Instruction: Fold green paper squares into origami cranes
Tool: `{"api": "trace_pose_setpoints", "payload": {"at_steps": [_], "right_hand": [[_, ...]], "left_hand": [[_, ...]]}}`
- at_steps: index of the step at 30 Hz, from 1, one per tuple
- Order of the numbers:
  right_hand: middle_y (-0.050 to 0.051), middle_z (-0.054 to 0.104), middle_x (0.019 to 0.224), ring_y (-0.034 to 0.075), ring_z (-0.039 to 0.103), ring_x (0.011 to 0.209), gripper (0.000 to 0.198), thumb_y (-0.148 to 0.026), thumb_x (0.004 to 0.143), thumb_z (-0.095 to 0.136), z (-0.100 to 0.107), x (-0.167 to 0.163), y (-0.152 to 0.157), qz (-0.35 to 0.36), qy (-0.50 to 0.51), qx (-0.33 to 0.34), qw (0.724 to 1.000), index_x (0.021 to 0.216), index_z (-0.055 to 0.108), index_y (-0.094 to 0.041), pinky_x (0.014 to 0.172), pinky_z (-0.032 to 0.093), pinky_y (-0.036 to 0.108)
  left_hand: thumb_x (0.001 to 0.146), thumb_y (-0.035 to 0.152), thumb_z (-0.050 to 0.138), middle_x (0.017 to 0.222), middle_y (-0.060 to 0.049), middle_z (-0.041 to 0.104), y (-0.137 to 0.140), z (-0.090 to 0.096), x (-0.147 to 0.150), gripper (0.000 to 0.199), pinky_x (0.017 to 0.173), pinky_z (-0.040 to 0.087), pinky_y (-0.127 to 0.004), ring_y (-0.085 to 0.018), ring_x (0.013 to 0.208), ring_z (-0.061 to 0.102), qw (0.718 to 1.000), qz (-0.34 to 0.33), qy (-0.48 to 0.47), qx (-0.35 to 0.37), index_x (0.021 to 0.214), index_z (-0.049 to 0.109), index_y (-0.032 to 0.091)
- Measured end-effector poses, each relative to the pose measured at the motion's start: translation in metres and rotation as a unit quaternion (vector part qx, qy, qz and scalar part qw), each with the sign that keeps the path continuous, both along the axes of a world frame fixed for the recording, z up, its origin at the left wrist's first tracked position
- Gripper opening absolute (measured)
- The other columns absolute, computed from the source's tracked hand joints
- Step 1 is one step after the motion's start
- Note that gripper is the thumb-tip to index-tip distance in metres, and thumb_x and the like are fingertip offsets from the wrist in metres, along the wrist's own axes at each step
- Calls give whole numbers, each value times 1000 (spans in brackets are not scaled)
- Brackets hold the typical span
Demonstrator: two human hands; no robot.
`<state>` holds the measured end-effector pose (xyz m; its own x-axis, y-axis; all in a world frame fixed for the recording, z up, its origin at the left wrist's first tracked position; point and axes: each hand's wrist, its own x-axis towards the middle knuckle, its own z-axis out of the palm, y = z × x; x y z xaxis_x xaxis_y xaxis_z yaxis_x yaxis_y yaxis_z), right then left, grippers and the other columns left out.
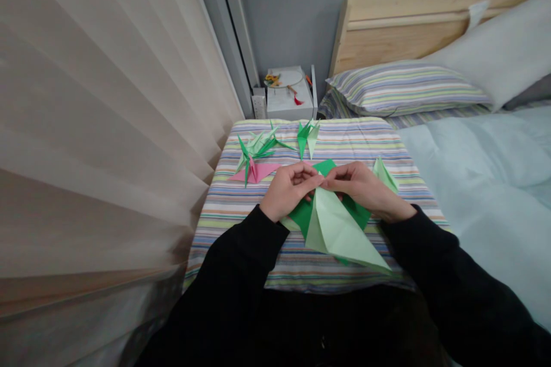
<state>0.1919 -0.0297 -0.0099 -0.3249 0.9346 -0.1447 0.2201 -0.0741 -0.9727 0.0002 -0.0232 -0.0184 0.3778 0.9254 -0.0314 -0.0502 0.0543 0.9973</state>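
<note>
Both hands pinch the far tip of a partly folded sheet of light green origami paper (344, 226), which flares out toward me. My left hand (295, 184) is closed on the tip from the left, with the thumb on top. From the right, my right hand (359, 186) grips the same tip, its fingers almost touching the left ones. Beneath the folded paper lies dark green paper (303, 215) on the striped cloth. A light green folded piece (385, 175) rests just beyond my right wrist.
Several green folded paper cranes (258, 146) lie at the table's far left, near pink paper (262, 172). Two more folded pieces (306, 137) sit at the back. A curtain (129, 97) hangs at left; a bed (486, 155) borders the right. A white box (286, 103) stands behind.
</note>
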Motion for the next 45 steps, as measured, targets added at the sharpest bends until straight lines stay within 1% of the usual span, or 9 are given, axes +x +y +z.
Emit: {"api": "trace_pose_setpoints", "payload": {"at_steps": [5, 10, 14, 17, 19, 24, 30, 40, 45], "right_hand": [[-3, 53, 53, 9, 42, 51, 27, -40, 77, 76, -5, -2, 1, 8, -1, 3, 1000, 65, 70, -17, 50, 28, 26], [-3, 55, 55, 9, 40, 50, 28, -41, 75, 77, -5, -2, 3, -11, -13, 10, 1000, 66, 70, -16, 49, 26, 27], [1, 63, 61, 13, 49, 56, 27, -40, 79, 72, -9, 0, 4, -21, -91, 76, 993, 69, 72, -15, 54, 33, 29], [3, 66, 64, 16, 55, 61, 25, -35, 84, 67, -15, 1, 5, -14, -160, 138, 977, 69, 72, -16, 59, 37, 31], [2, 65, 64, 17, 56, 62, 24, -32, 87, 64, -20, 1, 5, -5, -196, 171, 966, 68, 70, -16, 61, 37, 31], [1, 63, 62, 16, 54, 60, 21, -28, 88, 64, -26, 0, 8, 4, -251, 197, 948, 71, 70, -17, 58, 32, 30], [2, 66, 65, 17, 58, 63, 19, -27, 90, 64, -24, 1, 9, 6, -268, 202, 942, 75, 71, -17, 59, 33, 30], [-1, 64, 68, 16, 59, 64, 7, -23, 88, 65, -29, 2, 10, -5, -209, 181, 961, 91, 67, -17, 61, 39, 29], [-2, 64, 68, 17, 60, 64, 18, -24, 89, 65, -22, 3, 6, -5, -211, 180, 961, 105, 63, -17, 62, 41, 29]], "left_hand": [[77, 37, 79, 67, 1, 65, 2, -2, 1, 25, 53, 46, -23, -9, 53, 55, 997, 30, 15, 72, 73, 69, 14], [82, 32, 73, 65, 1, 64, 7, -9, 0, 18, 52, 45, -24, -10, 52, 54, 985, 131, 13, 114, 75, 68, 15], [86, 28, 68, 65, 2, 62, 14, -17, -1, 16, 53, 44, -24, -12, 54, 55, 972, 171, 67, 145, 75, 65, 17], [82, 17, 72, 78, -1, 67, 16, -20, -4, 7, 63, 49, -27, -16, 70, 62, 942, 204, 169, 208, 83, 66, 18], [77, 12, 76, 90, -3, 69, 14, -19, -6, 19, 75, 53, -31, -19, 84, 65, 914, 213, 228, 261, 91, 66, 19], [76, 21, 84, 109, -9, 72, 3, -13, -15, 26, 101, 50, -47, -28, 110, 65, 885, 60, 327, 325, 97, 70, 19], [69, 41, 90, 148, -18, 57, -10, -10, -22, 70, 119, 34, -57, -39, 141, 48, 833, -77, 439, 328, 130, 66, 17], [73, 51, 84, 158, -20, 47, -15, -11, -25, 81, 123, 28, -56, -38, 149, 37, 811, -110, 472, 329, 142, 58, 15], [73, 53, 84, 157, -20, 48, -16, -13, -24, 83, 123, 27, -56, -39, 149, 36, 812, -103, 472, 329, 142, 57, 16]]}}
